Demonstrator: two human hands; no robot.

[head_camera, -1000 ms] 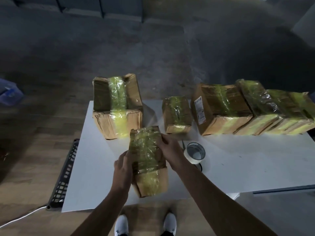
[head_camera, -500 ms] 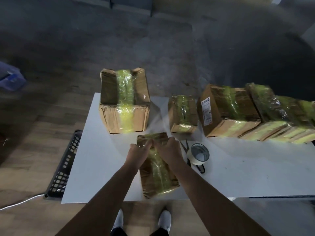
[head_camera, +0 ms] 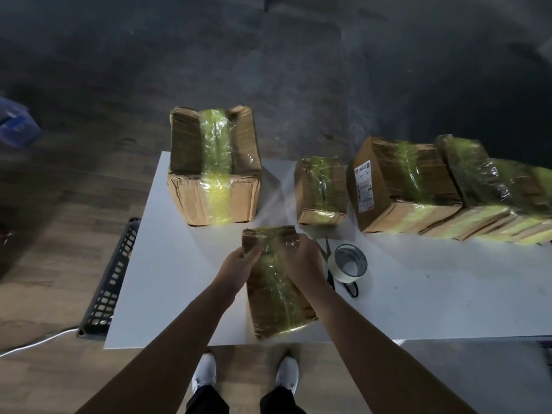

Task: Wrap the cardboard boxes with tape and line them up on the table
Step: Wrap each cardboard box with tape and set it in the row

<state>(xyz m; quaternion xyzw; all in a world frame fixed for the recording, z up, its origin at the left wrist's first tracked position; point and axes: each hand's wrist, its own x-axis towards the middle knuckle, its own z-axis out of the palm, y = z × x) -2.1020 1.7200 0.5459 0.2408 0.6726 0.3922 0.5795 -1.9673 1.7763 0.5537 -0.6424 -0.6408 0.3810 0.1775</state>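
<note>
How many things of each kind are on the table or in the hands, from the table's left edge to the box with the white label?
Boxes: 4 (big box, small box, labelled box, held box)
Tape roll: 1
Scissors: 1
Total: 6

Both hands grip the far end of a wrapped box (head_camera: 274, 300) lying on the white table (head_camera: 167, 279), its near end by the table's front edge. The left hand (head_camera: 243, 259) curls round the far left corner. The right hand (head_camera: 301, 261) curls over the far right edge. At three o'clock from the right hand, just beside it, a tape roll (head_camera: 349, 264) lies over scissors (head_camera: 325, 246). At eleven o'clock from the hands stands a large box (head_camera: 213, 174) with a yellow tape band. At one o'clock is a small box (head_camera: 321, 191). At two o'clock a labelled box (head_camera: 397, 186) begins a row of boxes (head_camera: 490, 198) touching side by side. A black crate (head_camera: 112, 279) sits on the floor at nine o'clock.
</note>
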